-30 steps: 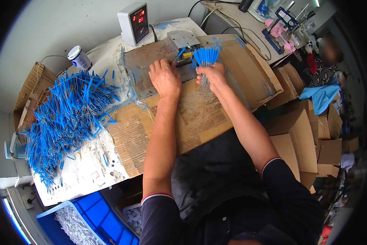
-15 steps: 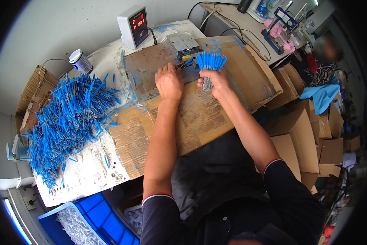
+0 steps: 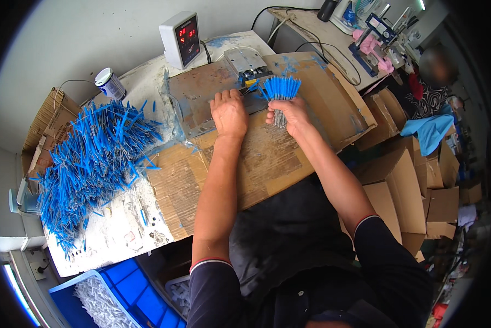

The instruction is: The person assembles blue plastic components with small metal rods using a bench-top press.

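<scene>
Right hand [image 3: 290,115] grips blue-tipped bundle [image 3: 280,90], seemingly wires.

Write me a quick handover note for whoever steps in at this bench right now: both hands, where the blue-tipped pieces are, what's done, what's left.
Right hand: closed around a fanned bundle of blue-tipped pieces, tips up, just in front of the small metal machine.
Left hand: palm down on the metal plate beside the machine, holding nothing that shows.
Stock: a big loose pile of blue-tipped pieces lies at the left of the bench.
Done: one bundle gathered and brought to the machine.
Left: that bundle, then apparently the pile; I cannot tell which pieces are already processed.
</scene>
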`<state>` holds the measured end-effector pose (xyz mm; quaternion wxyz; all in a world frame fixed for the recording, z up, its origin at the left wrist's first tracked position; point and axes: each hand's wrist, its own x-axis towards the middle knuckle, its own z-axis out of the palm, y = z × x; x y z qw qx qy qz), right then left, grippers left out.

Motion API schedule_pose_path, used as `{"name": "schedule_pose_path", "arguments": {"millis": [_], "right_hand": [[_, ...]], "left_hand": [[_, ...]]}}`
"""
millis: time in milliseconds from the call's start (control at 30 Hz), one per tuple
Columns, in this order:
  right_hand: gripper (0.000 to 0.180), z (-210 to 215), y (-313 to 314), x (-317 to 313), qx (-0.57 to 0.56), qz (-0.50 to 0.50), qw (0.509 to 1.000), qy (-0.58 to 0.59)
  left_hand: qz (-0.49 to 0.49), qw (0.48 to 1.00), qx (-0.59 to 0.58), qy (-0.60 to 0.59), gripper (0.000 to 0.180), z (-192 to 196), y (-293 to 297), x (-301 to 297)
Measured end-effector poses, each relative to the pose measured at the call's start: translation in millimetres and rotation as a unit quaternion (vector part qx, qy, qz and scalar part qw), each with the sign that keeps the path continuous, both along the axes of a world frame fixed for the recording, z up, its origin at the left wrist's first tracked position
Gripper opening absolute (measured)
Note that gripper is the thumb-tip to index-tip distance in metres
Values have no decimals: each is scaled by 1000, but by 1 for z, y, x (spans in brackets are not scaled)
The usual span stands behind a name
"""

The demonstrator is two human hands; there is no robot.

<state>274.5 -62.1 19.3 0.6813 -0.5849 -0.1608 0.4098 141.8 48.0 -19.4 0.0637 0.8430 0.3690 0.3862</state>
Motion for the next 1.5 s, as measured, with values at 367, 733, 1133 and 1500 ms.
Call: {"name": "schedule_pose_path", "arguments": {"millis": [367, 733, 1133, 1500], "right_hand": [[9, -4, 31, -8, -54, -73, 993, -71], [15, -2, 24, -3, -35, -70, 997, 13], [19, -1, 7, 3, -12, -15, 1000, 7], [12, -2, 2, 0, -6, -1, 999, 33]], "left_hand": [[72, 993, -30, -86, 9, 4, 2, -3], [26, 992, -34, -117, 10, 7, 0, -1], [-2, 996, -51, -79, 9, 3, 0, -1], [17, 1000, -2, -5, 11, -1, 0, 2]]}}
